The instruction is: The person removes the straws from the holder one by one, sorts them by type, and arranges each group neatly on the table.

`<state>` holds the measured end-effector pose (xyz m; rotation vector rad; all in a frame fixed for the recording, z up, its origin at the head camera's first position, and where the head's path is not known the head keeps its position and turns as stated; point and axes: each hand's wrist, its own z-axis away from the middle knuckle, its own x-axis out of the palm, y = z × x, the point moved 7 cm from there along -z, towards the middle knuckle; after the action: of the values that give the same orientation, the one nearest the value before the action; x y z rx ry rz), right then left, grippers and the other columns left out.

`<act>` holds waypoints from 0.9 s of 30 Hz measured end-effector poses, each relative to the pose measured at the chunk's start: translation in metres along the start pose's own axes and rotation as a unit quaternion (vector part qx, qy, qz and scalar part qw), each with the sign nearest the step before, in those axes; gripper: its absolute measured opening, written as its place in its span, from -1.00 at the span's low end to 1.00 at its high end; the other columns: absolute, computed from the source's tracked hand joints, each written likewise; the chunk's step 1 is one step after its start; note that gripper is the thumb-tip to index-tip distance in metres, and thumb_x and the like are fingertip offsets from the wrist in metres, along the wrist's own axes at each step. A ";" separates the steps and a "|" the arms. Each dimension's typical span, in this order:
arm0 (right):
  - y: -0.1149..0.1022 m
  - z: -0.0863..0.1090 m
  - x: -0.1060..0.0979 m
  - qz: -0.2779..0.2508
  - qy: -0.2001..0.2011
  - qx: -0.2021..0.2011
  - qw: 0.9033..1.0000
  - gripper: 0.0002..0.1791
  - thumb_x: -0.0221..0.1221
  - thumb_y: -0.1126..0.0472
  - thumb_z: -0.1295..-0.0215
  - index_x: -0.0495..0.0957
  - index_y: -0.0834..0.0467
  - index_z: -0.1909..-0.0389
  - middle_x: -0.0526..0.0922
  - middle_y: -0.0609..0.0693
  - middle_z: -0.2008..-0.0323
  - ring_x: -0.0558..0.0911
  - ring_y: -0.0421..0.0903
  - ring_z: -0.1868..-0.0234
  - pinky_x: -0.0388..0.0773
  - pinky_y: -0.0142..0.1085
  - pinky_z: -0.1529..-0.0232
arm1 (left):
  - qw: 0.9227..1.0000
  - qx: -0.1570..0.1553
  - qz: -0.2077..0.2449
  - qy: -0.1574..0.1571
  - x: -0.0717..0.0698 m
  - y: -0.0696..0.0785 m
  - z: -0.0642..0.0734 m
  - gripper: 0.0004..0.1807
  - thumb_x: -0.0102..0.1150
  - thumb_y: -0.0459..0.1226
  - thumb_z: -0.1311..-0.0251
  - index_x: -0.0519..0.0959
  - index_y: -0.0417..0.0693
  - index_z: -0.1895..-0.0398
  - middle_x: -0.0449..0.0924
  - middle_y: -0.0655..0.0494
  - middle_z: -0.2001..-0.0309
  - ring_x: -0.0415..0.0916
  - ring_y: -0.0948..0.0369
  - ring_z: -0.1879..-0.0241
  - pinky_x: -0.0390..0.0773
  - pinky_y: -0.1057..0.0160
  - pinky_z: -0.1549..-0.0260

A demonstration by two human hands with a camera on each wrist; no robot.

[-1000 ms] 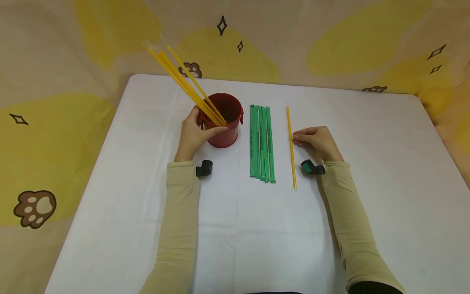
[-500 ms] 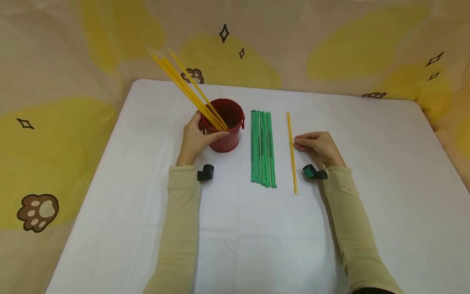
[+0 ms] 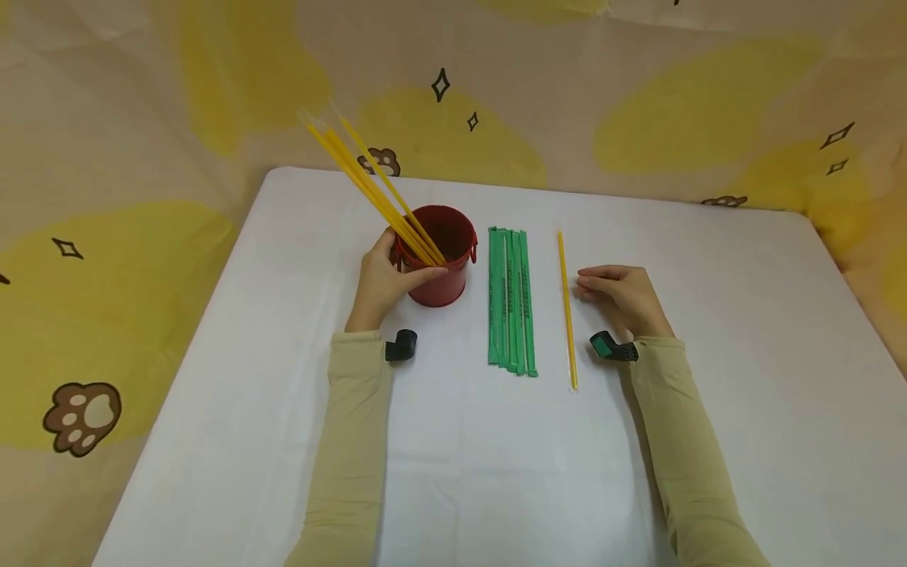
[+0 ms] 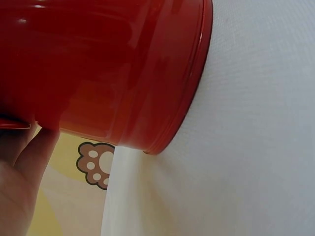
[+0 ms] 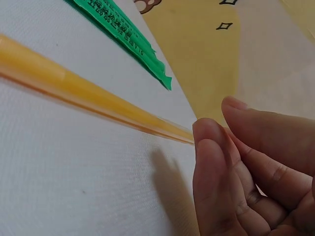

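And here's the left hand, its grip firmly round the red bucket, thumb along the front near the rim, fingers tucked behind the left side; the bucket stands upright on the white counter, and out of it lean the yellow straws, a bunch with one set slightly apart, all tilting to the left; over to the right hand, fingers loosely bent, its grip holding nothing, fingertips just beside a lone yellow straw with a narrow gap showing from the head view; that straw lies lengthwise on the counter in a clear wrapper; between it and the bucket, the green-wrapped straws lie side by side in a neat row, dark print along them; beige sleeves cover both arms; paw prints dot the yellow backdrop!
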<state>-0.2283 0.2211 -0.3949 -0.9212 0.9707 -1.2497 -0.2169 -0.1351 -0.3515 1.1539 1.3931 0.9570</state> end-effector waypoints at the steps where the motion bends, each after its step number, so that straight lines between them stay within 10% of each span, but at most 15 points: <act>1: 0.000 0.000 0.000 -0.009 -0.002 -0.004 1.000 -0.65 0.29 0.35 -0.15 0.56 0.47 0.07 0.71 0.06 0.36 0.71 -0.12 0.34 0.62 -0.38 0.22 | 1.000 0.001 -0.002 0.000 0.000 0.001 0.000 -0.19 0.52 -0.20 0.16 0.35 -0.15 -0.21 0.47 0.01 -0.11 0.38 0.15 -0.07 0.42 0.23 -0.13; 9: -0.005 0.002 0.000 -0.050 -0.002 -0.032 0.998 -0.90 0.24 0.43 -0.17 0.68 0.30 0.29 0.70 0.00 0.37 0.70 -0.16 0.34 0.62 -0.40 0.22 | 1.000 0.011 -0.007 0.006 -0.001 0.000 0.000 -0.21 0.52 -0.22 0.16 0.36 -0.15 -0.21 0.48 0.00 -0.10 0.37 0.15 -0.02 0.44 0.21 -0.11; 19: -0.010 0.005 0.002 -0.029 0.008 -0.041 0.999 -0.57 0.29 0.39 -0.14 0.47 0.55 0.01 0.69 -0.01 0.37 0.69 -0.14 0.33 0.62 -0.40 0.22 | 1.000 0.016 -0.009 0.004 0.000 0.000 0.002 -0.21 0.51 -0.20 0.14 0.36 -0.15 -0.21 0.47 0.00 -0.12 0.37 0.14 -0.06 0.40 0.21 -0.15; 27: -0.022 0.008 0.011 -0.050 -0.015 -0.078 0.996 -0.69 0.26 0.43 -0.14 0.54 0.52 0.10 0.70 0.01 0.35 0.69 -0.13 0.34 0.62 -0.38 0.21 | 1.000 0.018 -0.008 0.005 0.000 0.003 0.002 -0.21 0.52 -0.20 0.15 0.36 -0.14 -0.20 0.47 0.01 -0.10 0.38 0.15 -0.04 0.43 0.21 -0.12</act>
<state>-0.2275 0.2082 -0.3728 -1.1190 1.0199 -1.2537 -0.2149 -0.1350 -0.3492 1.1636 1.4315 0.9307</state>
